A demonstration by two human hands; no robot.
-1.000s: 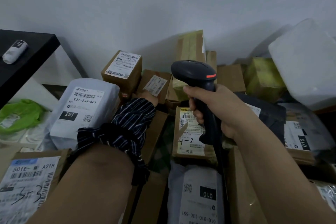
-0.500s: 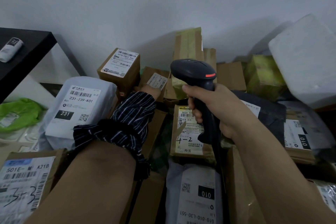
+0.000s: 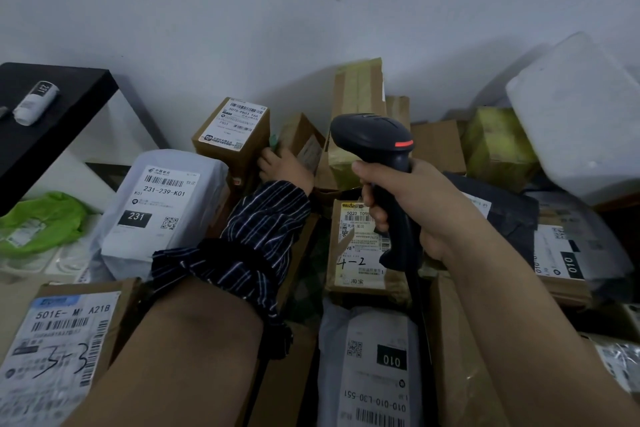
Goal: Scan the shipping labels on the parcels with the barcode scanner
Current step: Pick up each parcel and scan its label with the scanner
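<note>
black plastic pistol-grip barcode scanner (image 3: 372,139), red strip on head: upright over labelled parcels (image 3: 360,253), handle wrapped by fingers of right hand (image 3: 415,208). left hand (image 3: 284,166) outstretched, gripping small brown cardboard box (image 3: 298,135).

Parcel depot: labelled parcels (image 3: 162,204) heaped against wall (image 3: 138,28).

Parcels (image 3: 166,208) piled against wall (image 3: 138,10); table (image 3: 45,121) left

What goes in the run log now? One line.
right-hand grip: holds barcode scanner | left-hand grip: holds small box
</note>
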